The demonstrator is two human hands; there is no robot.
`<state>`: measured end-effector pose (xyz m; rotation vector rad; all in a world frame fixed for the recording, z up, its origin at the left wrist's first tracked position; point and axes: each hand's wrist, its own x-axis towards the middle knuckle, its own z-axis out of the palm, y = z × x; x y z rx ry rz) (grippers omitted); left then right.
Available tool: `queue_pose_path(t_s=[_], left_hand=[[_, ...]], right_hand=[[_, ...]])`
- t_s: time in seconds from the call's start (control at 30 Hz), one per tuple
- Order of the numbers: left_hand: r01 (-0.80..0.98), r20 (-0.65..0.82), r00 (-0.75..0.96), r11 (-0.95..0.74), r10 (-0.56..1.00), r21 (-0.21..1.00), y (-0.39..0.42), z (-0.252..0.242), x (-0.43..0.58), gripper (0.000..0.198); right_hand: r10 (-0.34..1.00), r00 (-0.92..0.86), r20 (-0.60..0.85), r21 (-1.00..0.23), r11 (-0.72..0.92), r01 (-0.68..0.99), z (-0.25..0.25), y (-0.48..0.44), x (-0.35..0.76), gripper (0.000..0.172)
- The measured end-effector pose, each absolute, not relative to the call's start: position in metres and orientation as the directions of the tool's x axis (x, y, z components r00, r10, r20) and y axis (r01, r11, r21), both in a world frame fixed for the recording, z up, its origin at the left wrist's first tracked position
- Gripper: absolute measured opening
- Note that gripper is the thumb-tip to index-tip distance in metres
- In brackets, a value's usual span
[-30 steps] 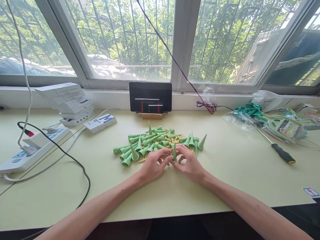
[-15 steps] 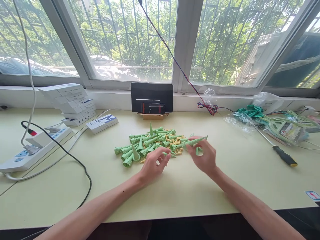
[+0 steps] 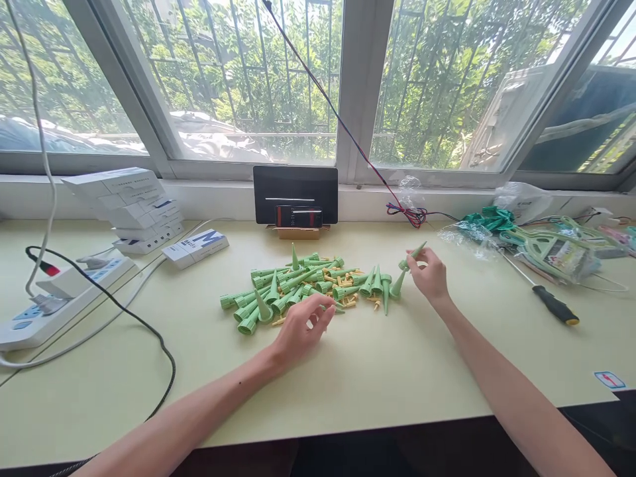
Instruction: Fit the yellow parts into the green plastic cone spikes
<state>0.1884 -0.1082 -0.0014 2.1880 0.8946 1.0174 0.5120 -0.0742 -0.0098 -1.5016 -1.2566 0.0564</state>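
Observation:
My right hand (image 3: 428, 275) pinches a green cone-shaped spike (image 3: 416, 252), its point up and to the right, at the right end of a short row. In that row several green spikes (image 3: 376, 281) stand or lean, one with its point toward me. My left hand (image 3: 303, 326) is closed in a pinch at the near edge of the main pile of green spikes (image 3: 285, 285). A green tip shows by its fingertips; whether they hold it I cannot tell. Small tan pegs (image 3: 350, 300) lie among the spikes.
A phone (image 3: 299, 216) leans against a black tablet (image 3: 296, 189) at the back. Stacked white boxes (image 3: 136, 205) and a power strip (image 3: 74, 298) with cables lie left. On the right are a screwdriver (image 3: 555, 305), plastic bags (image 3: 489, 222) and green plastic parts (image 3: 551, 242).
My right hand has moved right and a little up with the spike, which now points more upward. The row of spikes behind it has come into view. My left hand stays nearly still.

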Motion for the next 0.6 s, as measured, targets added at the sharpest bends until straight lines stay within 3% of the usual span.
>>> queue_pose_path(t_s=[0.3,0.6], left_hand=[[0.321,0.427,0.522,-0.634,0.738,0.704,-0.107,-0.004,0.188,0.016],[0.315,0.423,0.540,-0.641,0.727,0.700,-0.107,-0.004,0.188,0.017]], right_hand=[[0.855,0.228,0.465,-0.712,0.208,0.671,-0.023,-0.065,0.515,0.017],[0.870,0.240,0.432,-0.748,0.196,0.634,-0.025,-0.067,0.512,0.022]])
